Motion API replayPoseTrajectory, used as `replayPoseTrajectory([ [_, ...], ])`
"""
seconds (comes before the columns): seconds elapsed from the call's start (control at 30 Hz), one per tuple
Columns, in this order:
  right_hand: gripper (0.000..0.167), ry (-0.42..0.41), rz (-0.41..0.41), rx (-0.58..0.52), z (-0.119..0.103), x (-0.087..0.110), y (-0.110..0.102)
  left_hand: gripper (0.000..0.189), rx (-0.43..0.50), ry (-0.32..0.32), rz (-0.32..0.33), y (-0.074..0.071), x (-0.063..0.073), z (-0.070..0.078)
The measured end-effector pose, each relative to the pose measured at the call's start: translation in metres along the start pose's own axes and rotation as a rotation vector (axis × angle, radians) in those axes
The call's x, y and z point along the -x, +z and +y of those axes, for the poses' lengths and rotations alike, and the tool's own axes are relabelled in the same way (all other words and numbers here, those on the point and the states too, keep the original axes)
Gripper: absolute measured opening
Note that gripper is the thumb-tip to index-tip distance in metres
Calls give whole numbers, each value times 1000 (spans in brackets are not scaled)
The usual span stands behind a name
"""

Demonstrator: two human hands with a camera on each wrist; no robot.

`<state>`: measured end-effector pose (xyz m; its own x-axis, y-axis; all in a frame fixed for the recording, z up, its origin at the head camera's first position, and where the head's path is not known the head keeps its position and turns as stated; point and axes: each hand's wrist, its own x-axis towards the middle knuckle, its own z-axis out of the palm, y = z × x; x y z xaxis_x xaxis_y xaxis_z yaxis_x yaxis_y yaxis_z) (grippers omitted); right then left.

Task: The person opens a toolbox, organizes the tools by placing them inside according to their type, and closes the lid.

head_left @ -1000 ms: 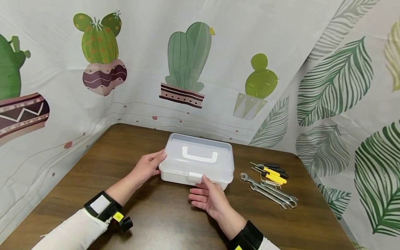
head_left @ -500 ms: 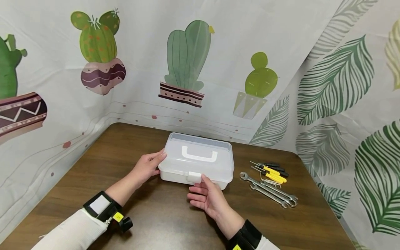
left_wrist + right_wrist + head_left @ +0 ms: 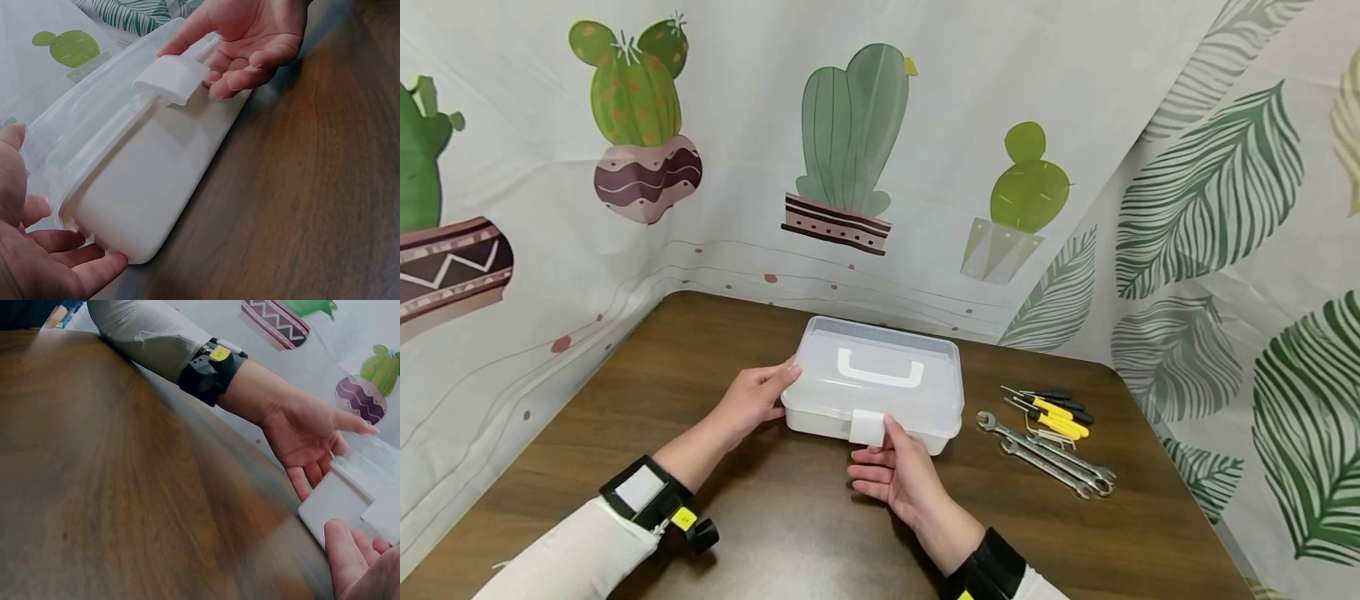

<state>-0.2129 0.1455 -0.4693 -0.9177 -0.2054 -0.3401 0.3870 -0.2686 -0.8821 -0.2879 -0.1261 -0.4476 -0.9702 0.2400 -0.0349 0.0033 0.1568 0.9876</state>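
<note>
A white plastic storage box (image 3: 820,423) with a clear lid (image 3: 820,375) and a white carry handle (image 3: 880,379) sits on the table, lid down. My left hand (image 3: 756,396) grips its left end, thumb on the lid edge and fingers against the side lower down, as the left wrist view shows. At the front, my right hand (image 3: 906,479) pinches the white latch (image 3: 867,428), thumb at its right edge and fingers curled beneath. The left wrist view has the latch (image 3: 172,79) standing out from the box wall.
Right of the box lie yellow and black screwdrivers (image 3: 1056,423), several hex keys (image 3: 1051,439) and metal wrenches (image 3: 1048,458). A printed cloth (image 3: 737,167) hangs behind the brown table (image 3: 790,525) and along its sides.
The latch has swung outward at its lower edge and looks taller in the head view. Both hands keep nearly the same places, and the box stays put.
</note>
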Motion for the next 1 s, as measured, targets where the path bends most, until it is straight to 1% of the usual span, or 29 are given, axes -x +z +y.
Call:
replayPoseTrajectory([
  [0.1, 62, -10, -3, 12, -1, 1, 1, 67, -10, 2, -2, 0, 0, 3],
  [0.2, 61, -3, 1, 29, -2, 0, 1, 67, -13, 0, 3, 0, 0, 4],
  [0.3, 64, -1, -2, 73, -4, 0, -1, 66, -17, -1, 3, 1, 1, 2],
  [0.43, 68, -35, 2, 195, -9, 2, -4, 67, -19, -2, 6, 1, 0, -1],
  [0.57, 63, -99, 2, 348, -13, 5, -9, 68, -11, -6, 7, 2, 0, -2],
  [0.67, 54, -196, -6, 503, -16, 7, -13, 67, -16, 0, 5, 2, 1, -2],
  [0.77, 40, -354, 9, 732, -19, 9, -14, 66, -20, 4, 6, 3, 1, 0],
  [0.83, 30, -474, 52, 894, -20, 13, -13, 66, -27, 6, 5, 3, 1, 0],
  [0.9, 21, -594, 99, 1023, -21, 14, -11, 66, -32, 6, 5, 2, 1, 1],
  [0.93, 18, -644, 123, 1070, -21, 15, -10, 66, -34, 6, 7, 2, 1, 1],
  [1.0, 12, -726, 154, 1122, -22, 16, -8, 67, -42, 8, 11, 0, 1, 0],
])
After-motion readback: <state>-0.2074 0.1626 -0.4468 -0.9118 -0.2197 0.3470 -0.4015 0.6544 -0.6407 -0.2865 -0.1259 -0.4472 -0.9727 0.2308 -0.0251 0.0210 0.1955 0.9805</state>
